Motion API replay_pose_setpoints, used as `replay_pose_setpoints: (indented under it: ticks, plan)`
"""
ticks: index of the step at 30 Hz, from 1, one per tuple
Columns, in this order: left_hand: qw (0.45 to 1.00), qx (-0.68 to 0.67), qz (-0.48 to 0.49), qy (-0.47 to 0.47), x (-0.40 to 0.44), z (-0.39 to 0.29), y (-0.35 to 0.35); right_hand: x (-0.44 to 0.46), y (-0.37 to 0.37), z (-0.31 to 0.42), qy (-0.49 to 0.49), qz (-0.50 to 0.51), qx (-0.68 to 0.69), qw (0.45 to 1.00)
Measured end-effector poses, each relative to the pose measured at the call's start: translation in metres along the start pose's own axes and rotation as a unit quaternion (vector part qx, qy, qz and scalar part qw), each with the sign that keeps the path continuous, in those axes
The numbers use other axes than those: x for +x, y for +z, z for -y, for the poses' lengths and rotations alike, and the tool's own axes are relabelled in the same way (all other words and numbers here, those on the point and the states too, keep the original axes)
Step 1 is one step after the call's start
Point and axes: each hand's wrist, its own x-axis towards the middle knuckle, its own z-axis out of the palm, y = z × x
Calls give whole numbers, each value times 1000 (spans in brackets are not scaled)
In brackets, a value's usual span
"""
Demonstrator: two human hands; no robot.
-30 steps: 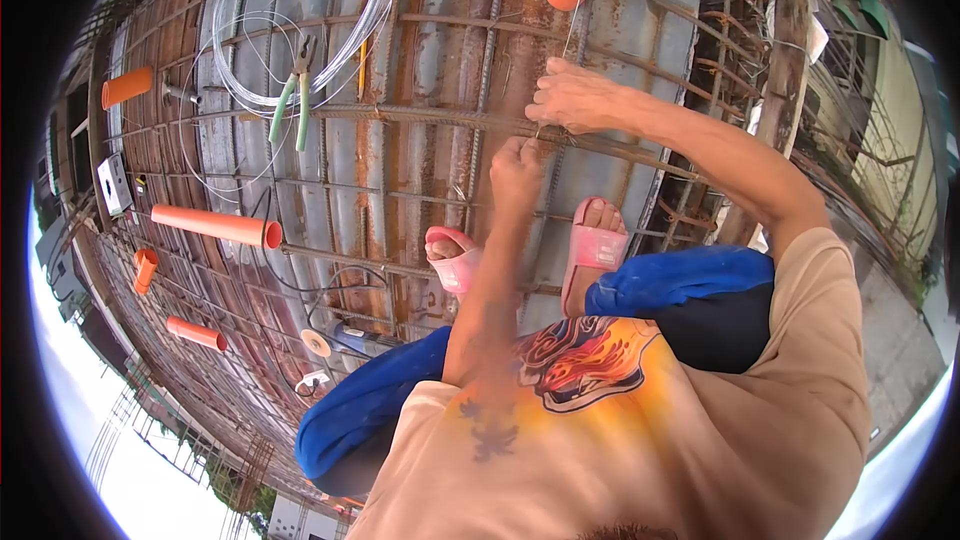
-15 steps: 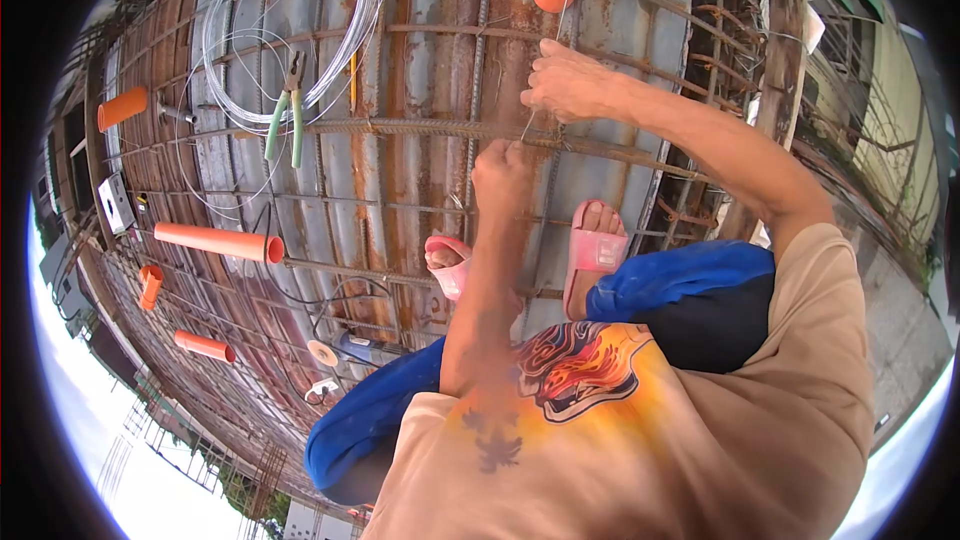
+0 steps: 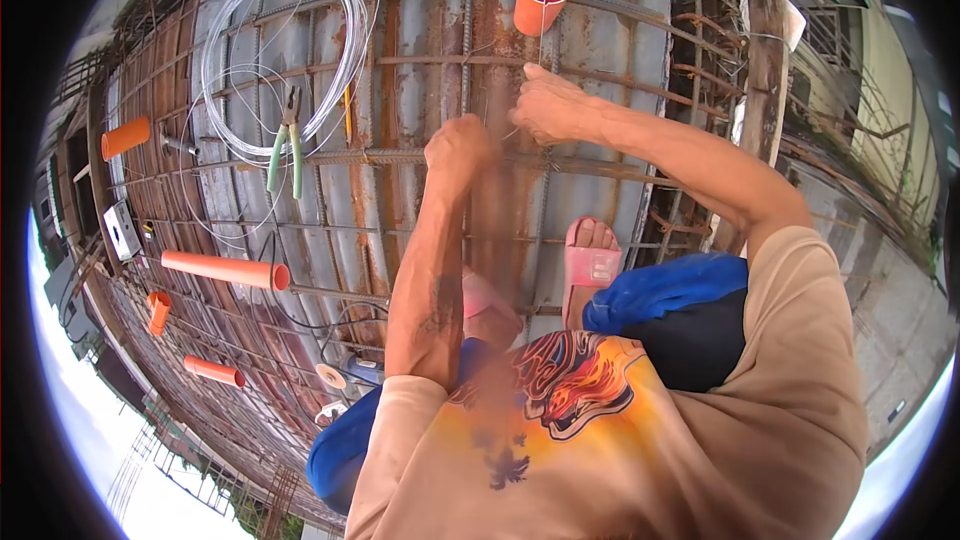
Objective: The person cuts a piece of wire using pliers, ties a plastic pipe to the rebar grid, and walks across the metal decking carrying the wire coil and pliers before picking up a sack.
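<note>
My right hand [image 3: 550, 108] is closed on a thin metal wire [image 3: 543, 48]. From there the wire runs up across the mouth of a short orange pipe [image 3: 537, 20] standing on the metal sheeting. To the left, my left hand [image 3: 460, 152] is held as a fist, and a bit of wire shows between the two hands. Its fingertips are turned away, but the wire seems to lead into it. Both hands are above a rebar grid [image 3: 395, 156]. Green-handled pliers [image 3: 285, 145] lie on a coil of wire [image 3: 352, 50] further left.
Corrugated metal sheets [image 3: 510, 205] lie under the rebar. Orange pipe pieces [image 3: 225, 270] are scattered at left, near a white box [image 3: 122, 230]. An angle grinder [image 3: 362, 370] with a black cord lies beside my left leg. A wooden post [image 3: 765, 70] stands at right.
My left hand has moved left and slightly up, farther from the right hand. My right hand stays on the wire below the pipe. The view has shifted slightly.
</note>
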Motion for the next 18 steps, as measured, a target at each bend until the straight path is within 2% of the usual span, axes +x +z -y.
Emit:
replay_pose_setpoints:
  ticks: [3, 6, 9, 12, 15, 18]
  plan:
    - [989, 120, 52, 73, 26, -11, -11, -2, 4, -3, 2, -8, 23, 1000]
    - [974, 172, 93, 117, 43, -20, -18, -6, 10, -4, -22, -68, 1, 997]
    - [971, 168, 94, 144, 52, -23, -9, -9, 12, -3, -24, -104, -4, 994]
    - [986, 114, -27, 122, 54, -13, 28, -6, 24, -10, -36, -69, -40, 996]
    - [991, 8, -12, 132, 55, 17, 37, -6, 17, -6, -32, -74, -31, 996]
    - [960, -161, -31, 229, 31, 53, 18, -7, 14, -7, -28, -51, -50, 997]
